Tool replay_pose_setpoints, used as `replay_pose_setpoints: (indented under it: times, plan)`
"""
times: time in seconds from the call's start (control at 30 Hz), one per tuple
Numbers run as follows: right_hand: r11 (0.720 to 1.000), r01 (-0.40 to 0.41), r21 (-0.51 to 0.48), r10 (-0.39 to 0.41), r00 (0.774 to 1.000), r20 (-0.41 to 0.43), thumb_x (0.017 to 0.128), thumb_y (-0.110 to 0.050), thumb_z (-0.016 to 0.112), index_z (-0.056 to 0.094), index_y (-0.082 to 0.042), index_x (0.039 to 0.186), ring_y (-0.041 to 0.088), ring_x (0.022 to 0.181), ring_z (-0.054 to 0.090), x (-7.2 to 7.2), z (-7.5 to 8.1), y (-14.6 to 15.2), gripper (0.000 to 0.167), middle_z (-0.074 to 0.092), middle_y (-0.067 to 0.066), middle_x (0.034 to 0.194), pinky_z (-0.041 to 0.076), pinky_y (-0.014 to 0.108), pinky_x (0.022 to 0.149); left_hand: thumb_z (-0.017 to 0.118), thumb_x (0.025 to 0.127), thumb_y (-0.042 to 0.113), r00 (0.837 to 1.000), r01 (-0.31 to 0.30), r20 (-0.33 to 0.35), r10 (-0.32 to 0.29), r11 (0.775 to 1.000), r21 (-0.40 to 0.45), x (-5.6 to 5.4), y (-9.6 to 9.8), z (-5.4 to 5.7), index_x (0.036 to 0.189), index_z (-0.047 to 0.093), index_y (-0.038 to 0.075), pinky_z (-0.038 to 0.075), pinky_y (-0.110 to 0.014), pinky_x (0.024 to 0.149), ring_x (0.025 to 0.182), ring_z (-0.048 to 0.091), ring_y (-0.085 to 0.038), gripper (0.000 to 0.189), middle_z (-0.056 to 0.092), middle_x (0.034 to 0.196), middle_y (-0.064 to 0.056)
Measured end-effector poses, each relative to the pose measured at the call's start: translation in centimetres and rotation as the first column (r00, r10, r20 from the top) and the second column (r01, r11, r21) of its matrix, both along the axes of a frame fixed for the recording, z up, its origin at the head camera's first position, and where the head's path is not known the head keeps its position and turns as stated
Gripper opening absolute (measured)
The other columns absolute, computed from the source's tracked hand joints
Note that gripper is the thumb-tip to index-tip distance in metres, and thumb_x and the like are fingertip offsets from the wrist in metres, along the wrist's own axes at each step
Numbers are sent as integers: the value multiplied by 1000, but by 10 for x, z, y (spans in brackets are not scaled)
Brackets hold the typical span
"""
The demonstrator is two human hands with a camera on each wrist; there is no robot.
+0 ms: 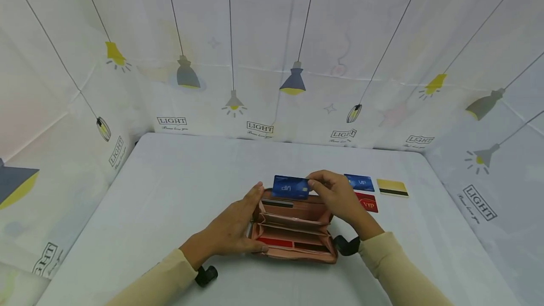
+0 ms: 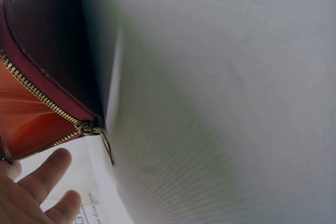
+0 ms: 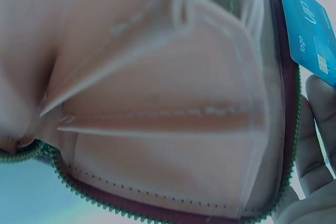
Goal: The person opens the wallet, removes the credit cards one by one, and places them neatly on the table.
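Note:
A zip-around wallet (image 1: 297, 210) with a pink interior lies spread open before me, its dark outer cover and brass zipper (image 2: 47, 92) showing in the left wrist view. My left hand (image 1: 227, 228) holds it at the left end, thumb over the near rim and fingers at the far corner. With its thumb and fingertips, my right hand (image 1: 340, 197) pinches a blue VIP card (image 1: 289, 186) by its right end, upright over the wallet's far rim. Inside, a red card (image 1: 275, 242) and a dark card (image 1: 312, 247) sit in the near slots. A dark-striped card (image 1: 277, 203) shows in the far slot.
To the right on the white table (image 1: 191, 169) lie another blue VIP card (image 1: 360, 182), a red VIP card (image 1: 368, 202) partly behind my right hand, and a gold card (image 1: 393, 188) with a black stripe. A lamp-print curtain (image 1: 263, 37) surrounds the table.

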State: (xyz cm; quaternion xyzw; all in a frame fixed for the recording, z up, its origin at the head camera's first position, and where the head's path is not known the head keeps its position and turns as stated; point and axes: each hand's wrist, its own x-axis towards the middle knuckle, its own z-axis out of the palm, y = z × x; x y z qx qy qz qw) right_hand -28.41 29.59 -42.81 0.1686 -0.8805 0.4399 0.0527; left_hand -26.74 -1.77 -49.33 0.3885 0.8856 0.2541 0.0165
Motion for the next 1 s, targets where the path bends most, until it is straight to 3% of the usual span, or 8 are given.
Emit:
replay_pose_setpoints:
  times: [0.37,0.63,1.0]
  plan:
    - [996,49,-73,-48,999,3,108,-16,59,74,-5,118,20,101,72,3,1,16,21,77,7,106,56,28,88,75,82,73,1000,-4,1,4,1000,-14,1,1,2,167,-13,15,30,-50,123,160,11,-24,135,-13,174,1]
    - [977,94,-193,-87,995,41,109,-14,58,72,3,118,8,100,73,4,0,38,24,74,19,108,57,23,90,74,82,73,1000,-2,7,2,1000,-14,1,0,2,166,-15,18,30,-51,123,160,10,-24,135,-13,174,0]
    - [953,224,-206,-205,972,111,110,-22,55,68,5,123,8,100,71,11,-8,74,32,72,7,109,57,20,88,73,83,73,1000,7,-5,-7,1000,-7,1,0,2,167,-13,14,31,-52,122,160,9,-24,134,-10,175,-2]
